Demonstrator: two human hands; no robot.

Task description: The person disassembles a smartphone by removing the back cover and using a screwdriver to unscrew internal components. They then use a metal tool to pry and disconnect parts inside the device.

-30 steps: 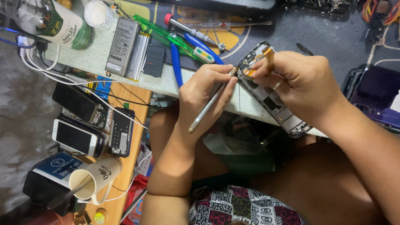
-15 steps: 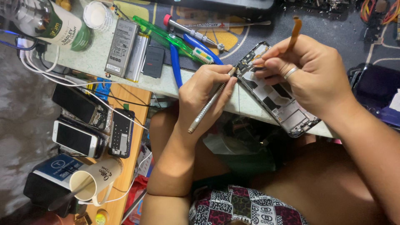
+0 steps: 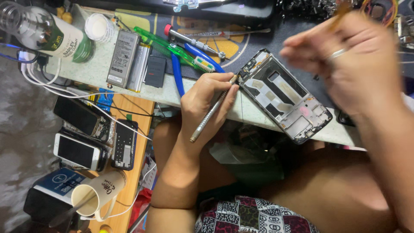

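An opened phone frame (image 3: 283, 96) lies tilted on the bench edge, its bare inner chassis facing up. My left hand (image 3: 206, 103) grips a slim metal tool (image 3: 212, 111) like a pen, its tip touching the frame's top left corner. My right hand (image 3: 349, 60), blurred by motion, hovers above the frame's right side and pinches a thin orange strip (image 3: 340, 9) that points up and away. A ring sits on one finger of that hand.
A grey battery (image 3: 124, 64), green tweezers (image 3: 172, 47), blue-handled pliers (image 3: 177, 75) and a red-capped screwdriver (image 3: 194, 42) lie on the bench. A bottle (image 3: 51, 36) stands far left. Several phones (image 3: 79, 133) and a paper cup (image 3: 97, 194) rest on a lower wooden shelf.
My right hand has lifted off the phone frame and swung up and right with the orange strip. The frame is now uncovered. My left hand and its tool stay at the frame's corner.
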